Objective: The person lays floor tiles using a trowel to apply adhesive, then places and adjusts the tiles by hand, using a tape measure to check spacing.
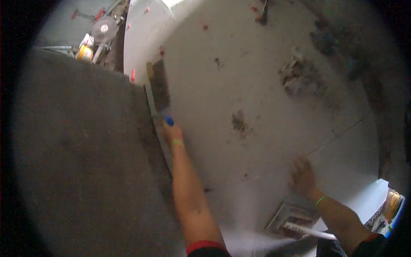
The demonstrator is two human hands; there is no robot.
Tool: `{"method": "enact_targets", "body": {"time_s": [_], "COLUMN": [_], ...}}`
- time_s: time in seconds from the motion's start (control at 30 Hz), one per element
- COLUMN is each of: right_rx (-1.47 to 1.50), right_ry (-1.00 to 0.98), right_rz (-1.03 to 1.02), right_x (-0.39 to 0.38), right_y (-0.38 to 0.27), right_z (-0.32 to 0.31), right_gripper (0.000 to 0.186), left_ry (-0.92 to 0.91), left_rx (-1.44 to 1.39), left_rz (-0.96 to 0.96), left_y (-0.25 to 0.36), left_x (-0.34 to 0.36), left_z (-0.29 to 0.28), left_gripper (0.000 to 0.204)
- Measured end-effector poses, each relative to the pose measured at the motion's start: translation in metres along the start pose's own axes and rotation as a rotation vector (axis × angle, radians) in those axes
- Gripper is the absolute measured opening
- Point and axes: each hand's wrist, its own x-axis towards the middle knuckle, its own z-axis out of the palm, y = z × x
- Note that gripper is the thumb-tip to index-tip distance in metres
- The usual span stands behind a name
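Note:
My left hand (172,132) grips a blue-handled tool (169,121) at the left edge of the pale tiled surface (265,128); its working end is unclear. Just beyond it, a dark grey strip (160,83) with a tan piece (150,70) at its far end lies along that edge. My right hand (302,171), slightly blurred, is open with fingers apart on or just over the pale surface, near a thin seam. Below it, a flat trowel-like tool (284,214) with a white handle (308,229) lies partly behind my right forearm.
A darker slab (81,141) borders the left. Tool with disc (104,29) and yellow container (85,53) lie upper left. Grey debris (299,75), small red pieces (204,27) and dark items (325,38) are on the far surface. A white sheet (372,199) and bucket (394,205) are lower right.

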Motion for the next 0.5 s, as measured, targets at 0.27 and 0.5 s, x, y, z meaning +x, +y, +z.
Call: {"method": "enact_targets", "body": {"time_s": [0.27,0.5], "right_rx": [0.007,0.06], "right_ry": [-0.05,0.093], "right_rz": [0.131,0.056], "right_x": [0.013,0.012], "right_y": [-0.014,-0.029], "right_z": [-0.039,-0.024], "right_gripper": [0.065,0.063], "left_ry": [-0.047,0.136], "left_rx": [-0.098,-0.078], "left_rz": [0.286,0.045], "left_y": [-0.049,-0.236], "left_x": [-0.268,-0.589], "left_z": [-0.103,-0.18], "left_gripper": [0.031,0.039]}}
